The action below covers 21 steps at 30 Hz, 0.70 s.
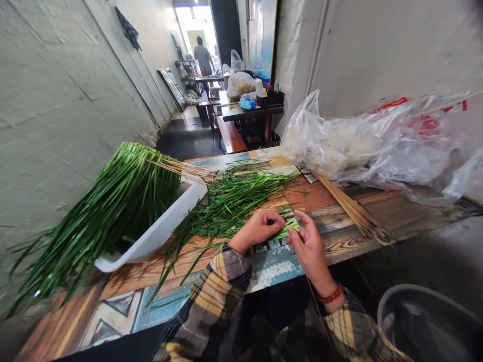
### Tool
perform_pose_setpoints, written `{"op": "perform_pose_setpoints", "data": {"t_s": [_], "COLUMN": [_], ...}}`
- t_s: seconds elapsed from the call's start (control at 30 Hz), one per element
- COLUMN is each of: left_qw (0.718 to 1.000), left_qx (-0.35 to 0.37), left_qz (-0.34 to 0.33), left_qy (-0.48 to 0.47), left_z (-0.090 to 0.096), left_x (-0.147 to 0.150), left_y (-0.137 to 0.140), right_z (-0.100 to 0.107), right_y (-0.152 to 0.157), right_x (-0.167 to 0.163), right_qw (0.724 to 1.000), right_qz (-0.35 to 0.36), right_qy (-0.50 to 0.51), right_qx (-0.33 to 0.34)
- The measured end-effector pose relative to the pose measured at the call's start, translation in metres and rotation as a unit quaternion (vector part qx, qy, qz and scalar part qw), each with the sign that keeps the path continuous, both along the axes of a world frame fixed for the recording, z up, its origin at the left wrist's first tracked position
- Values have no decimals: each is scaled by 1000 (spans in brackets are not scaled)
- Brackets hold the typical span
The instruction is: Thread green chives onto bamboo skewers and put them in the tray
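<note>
My left hand (260, 229) is closed around a small bunch of garlic chives (286, 230), with the pale cut stems pointing right. At those stem ends is my right hand (308, 246), its thumb close against them and its index finger raised. A thin bamboo skewer (316, 306) runs down from under my right hand; its upper end is hidden by the palm. Behind both hands, a loose pile of garlic chives (241, 196) spreads over the patterned table (271, 266).
Left stands a white tray (158, 234) with a big chive bundle (128, 196), several skewers (184, 170) across it. Right lie more skewers (345, 203) and plastic bags (377, 141). A grey bin (400, 291) is below right. A person (204, 55) stands far back near the doorway.
</note>
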<state>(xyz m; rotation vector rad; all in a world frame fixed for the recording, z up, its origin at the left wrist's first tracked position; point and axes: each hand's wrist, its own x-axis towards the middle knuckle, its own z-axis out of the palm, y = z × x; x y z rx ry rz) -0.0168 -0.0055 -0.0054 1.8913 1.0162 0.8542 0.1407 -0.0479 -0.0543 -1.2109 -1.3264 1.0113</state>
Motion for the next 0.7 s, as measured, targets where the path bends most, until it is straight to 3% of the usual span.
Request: {"op": "perform_pose_setpoints", "data": {"t_s": [0.07, 0.17, 0.27, 0.43, 0.57, 0.7], "left_qw": [999, 999, 1000, 998, 996, 998], "left_qx": [16, 29, 13, -3, -11, -25], "left_qz": [-24, -7, 9, -18, -44, -17], "left_qy": [17, 22, 23, 68, 82, 62], "left_z": [-1, 0, 4, 9, 5, -3], "left_x": [0, -1, -3, -3, -2, -2], "left_y": [0, -1, -3, -5, -3, 0], "right_z": [2, 5, 8, 11, 10, 9], "right_y": [0, 0, 0, -1, 0, 0], "right_x": [0, 1, 2, 4, 4, 2], "right_qw": [1000, 1000, 999, 994, 995, 994], "right_qz": [13, 20, 30, 38, 41, 41], "right_qy": [-15, -18, 32, 91, 86, 92], "right_qx": [4, 4, -15, -42, -42, -30]}}
